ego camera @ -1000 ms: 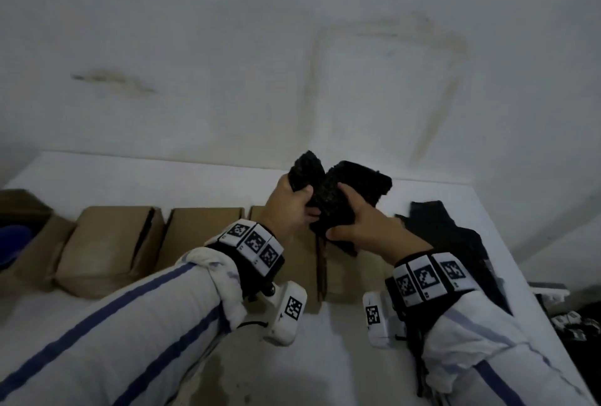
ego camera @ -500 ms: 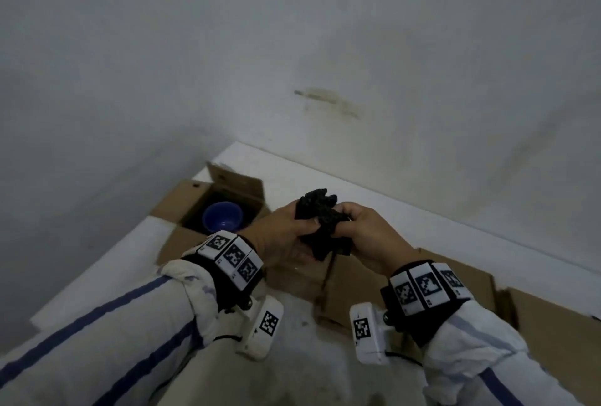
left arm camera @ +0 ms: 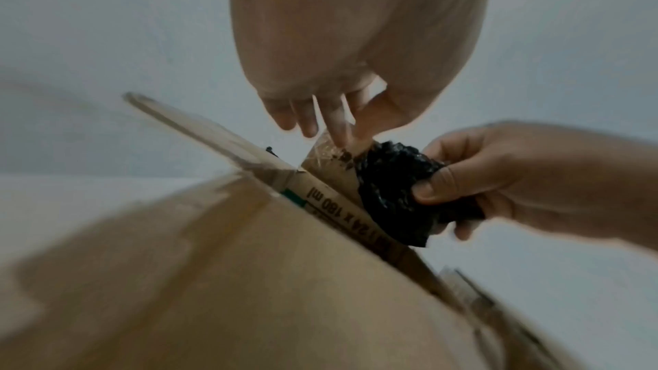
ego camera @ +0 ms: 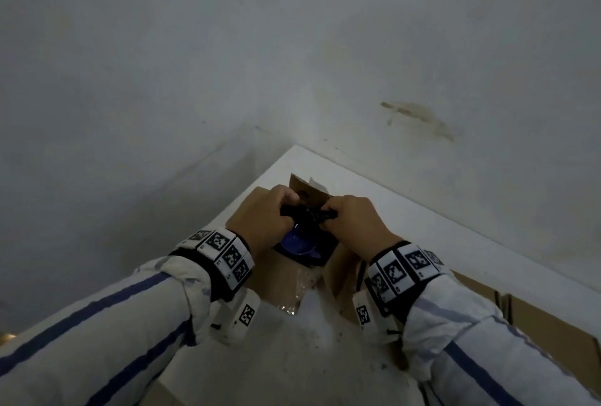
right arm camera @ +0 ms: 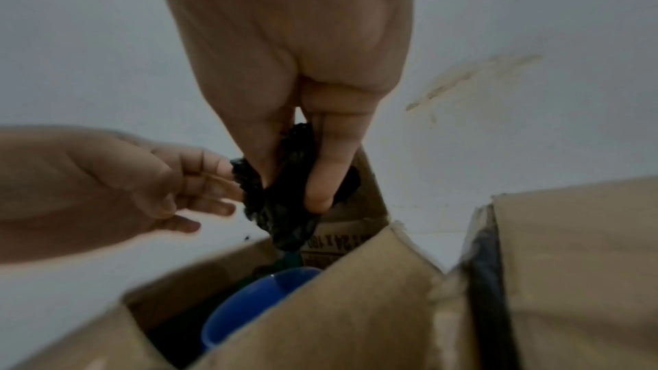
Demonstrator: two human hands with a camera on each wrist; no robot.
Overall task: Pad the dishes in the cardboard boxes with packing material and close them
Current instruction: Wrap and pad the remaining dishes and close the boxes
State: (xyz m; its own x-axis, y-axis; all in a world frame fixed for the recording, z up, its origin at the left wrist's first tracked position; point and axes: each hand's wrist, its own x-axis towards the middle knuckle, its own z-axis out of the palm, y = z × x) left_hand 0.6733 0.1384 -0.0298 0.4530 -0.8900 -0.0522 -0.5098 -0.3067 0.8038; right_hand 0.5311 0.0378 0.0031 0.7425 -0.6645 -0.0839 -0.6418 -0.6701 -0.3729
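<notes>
A crumpled black wad of packing material (ego camera: 307, 215) hangs over an open cardboard box (ego camera: 286, 278) that holds a blue cup (ego camera: 297, 243). My right hand (ego camera: 331, 213) grips the wad between thumb and fingers, which shows plainly in the right wrist view (right arm camera: 295, 187). My left hand (ego camera: 286, 207) is beside it, its relaxed fingers (right arm camera: 213, 176) touching the wad's left edge. In the left wrist view the left hand (left arm camera: 327, 125) points down at the box's back flap, and the wad (left arm camera: 388, 187) sits just above the box's rim (left arm camera: 320, 196). The blue cup (right arm camera: 256, 300) stands upright below the wad.
The box stands in the table's far left corner, where two white walls meet. A closed cardboard box (ego camera: 553, 324) lies close to its right, also seen in the right wrist view (right arm camera: 569, 263). The white tabletop (ego camera: 292, 357) in front carries dark crumbs.
Both hands carried the wad leftward from above the closed boxes to over the open box with the blue cup. The wad is squeezed smaller, and the left hand's hold has loosened.
</notes>
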